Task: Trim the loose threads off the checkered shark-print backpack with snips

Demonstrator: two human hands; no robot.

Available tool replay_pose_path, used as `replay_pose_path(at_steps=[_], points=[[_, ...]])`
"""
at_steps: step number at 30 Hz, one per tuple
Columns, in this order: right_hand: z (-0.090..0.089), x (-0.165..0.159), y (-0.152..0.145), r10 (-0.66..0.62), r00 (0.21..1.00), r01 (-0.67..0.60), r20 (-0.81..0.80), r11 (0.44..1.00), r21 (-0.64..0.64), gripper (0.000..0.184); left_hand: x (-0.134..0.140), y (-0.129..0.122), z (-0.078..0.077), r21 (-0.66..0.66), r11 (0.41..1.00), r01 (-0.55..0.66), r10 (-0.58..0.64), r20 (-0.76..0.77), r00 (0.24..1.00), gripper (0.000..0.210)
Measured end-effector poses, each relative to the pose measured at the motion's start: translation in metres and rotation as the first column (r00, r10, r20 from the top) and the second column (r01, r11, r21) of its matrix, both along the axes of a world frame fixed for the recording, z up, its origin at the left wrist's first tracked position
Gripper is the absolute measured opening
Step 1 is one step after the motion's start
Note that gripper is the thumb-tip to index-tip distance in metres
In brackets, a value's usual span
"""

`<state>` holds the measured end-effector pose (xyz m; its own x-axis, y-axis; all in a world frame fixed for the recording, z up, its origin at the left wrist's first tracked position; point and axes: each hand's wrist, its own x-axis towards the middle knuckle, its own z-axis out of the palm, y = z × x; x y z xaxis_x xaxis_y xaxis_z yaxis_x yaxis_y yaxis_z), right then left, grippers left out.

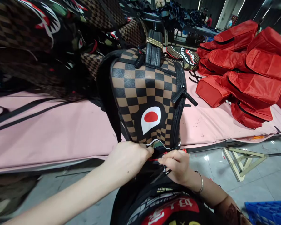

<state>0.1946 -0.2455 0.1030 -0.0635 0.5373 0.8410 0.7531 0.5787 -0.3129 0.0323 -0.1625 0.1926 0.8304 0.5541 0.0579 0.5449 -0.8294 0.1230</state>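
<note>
A brown-and-black checkered backpack (142, 82) stands upright at the edge of the pink-covered table, its front facing me. It has a white and red eye patch (151, 118) and a black top handle (154, 50) with a gold-coloured band. My left hand (132, 156) is closed at the lower front of the bag, by the white-edged trim. Beside it, my right hand (176, 162) pinches the dark, red-trimmed part there. What exactly lies between the fingertips is partly hidden. Black zipper pulls (184, 93) hang on the bag's right side.
The pink table (61, 131) runs across in front of me. Checkered bags (93, 15) are piled at the left. Several red pouches (250, 81) are heaped at the right, near a shark-mouth pouch (187, 57). A blue plastic crate (268, 211) sits on the floor, lower right.
</note>
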Motion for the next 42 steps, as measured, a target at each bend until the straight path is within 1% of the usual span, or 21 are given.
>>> replay_pose_path(at_steps=[2,3,7,9,11,13,14,16,18,20,22,24,26,30,35,38,42], points=[[-0.001,0.002,0.0,-0.003,1.0,0.003,0.011,1.0,-0.018,0.013,-0.004,0.001,0.0,0.065,0.996,0.065,-0.058,-0.097,0.994,0.022],[0.0,0.003,-0.001,0.001,1.0,0.0,0.029,1.0,-0.031,0.014,-0.006,0.001,-0.002,0.083,0.994,0.074,-0.066,-0.1,0.993,0.021],[0.01,0.009,-0.005,0.022,0.986,-0.002,0.165,0.992,-0.123,0.016,-0.009,0.003,-0.01,0.123,0.99,0.066,-0.066,-0.008,0.998,0.026],[0.02,0.014,-0.008,0.057,0.97,-0.01,0.235,0.98,-0.197,0.019,-0.008,0.003,-0.012,0.138,0.989,0.06,-0.063,0.016,0.998,0.028],[0.034,0.022,-0.012,0.083,0.958,-0.007,0.276,0.964,-0.264,0.021,-0.007,0.003,-0.012,0.136,0.99,0.046,-0.049,0.017,0.999,0.029],[0.052,0.029,-0.016,0.057,0.943,0.052,0.327,0.948,-0.314,0.02,-0.006,0.002,-0.01,0.113,0.993,0.024,-0.023,-0.007,1.0,0.027],[0.062,0.033,-0.017,0.028,0.93,0.098,0.368,0.943,-0.318,0.02,-0.005,0.002,-0.009,0.092,0.996,0.015,-0.013,-0.023,1.0,0.026],[0.082,0.037,-0.019,-0.015,0.875,0.184,0.483,0.935,-0.304,0.023,-0.005,0.002,-0.007,0.034,0.999,0.001,0.001,-0.054,0.999,0.024],[0.099,0.039,-0.018,-0.02,0.794,0.222,0.608,0.94,-0.26,0.025,-0.004,0.003,-0.004,-0.015,1.0,-0.013,0.012,-0.08,0.997,0.023],[0.11,0.037,-0.015,-0.025,0.7,0.214,0.714,0.961,-0.176,0.023,-0.003,0.003,0.0,-0.034,0.999,-0.029,0.025,-0.113,0.993,0.023],[0.116,0.035,-0.01,-0.032,0.599,0.165,0.8,0.983,-0.084,0.021,-0.002,0.004,0.003,-0.045,0.998,-0.038,0.032,-0.134,0.99,0.021],[0.118,0.032,-0.005,-0.019,0.507,0.086,0.862,0.996,-0.029,0.019,-0.002,0.004,0.004,-0.061,0.997,-0.042,0.033,-0.138,0.99,0.02],[0.118,0.029,-0.001,-0.001,0.453,0.02,0.892,1.0,-0.009,0.018,-0.002,0.004,0.004,-0.076,0.996,-0.049,0.038,-0.133,0.99,0.019],[0.113,0.024,0.002,0.01,0.43,-0.046,0.903,0.999,0.011,0.017,-0.002,0.004,0.001,-0.095,0.994,-0.052,0.043,-0.095,0.995,0.019],[0.107,0.018,0.006,0.052,0.383,-0.112,0.922,0.994,-0.01,0.017,-0.002,0.005,-0.002,-0.117,0.993,-0.032,0.026,-0.057,0.998,0.017],[0.103,0.015,0.009,0.056,0.38,-0.109,0.923,0.994,-0.015,0.018,-0.003,0.005,-0.003,-0.105,0.994,-0.036,0.032,-0.044,0.999,0.017],[0.099,0.015,0.009,0.043,0.409,-0.072,0.911,0.997,-0.015,0.016,-0.003,0.005,-0.003,-0.094,0.995,-0.027,0.025,-0.021,0.999,0.019]])
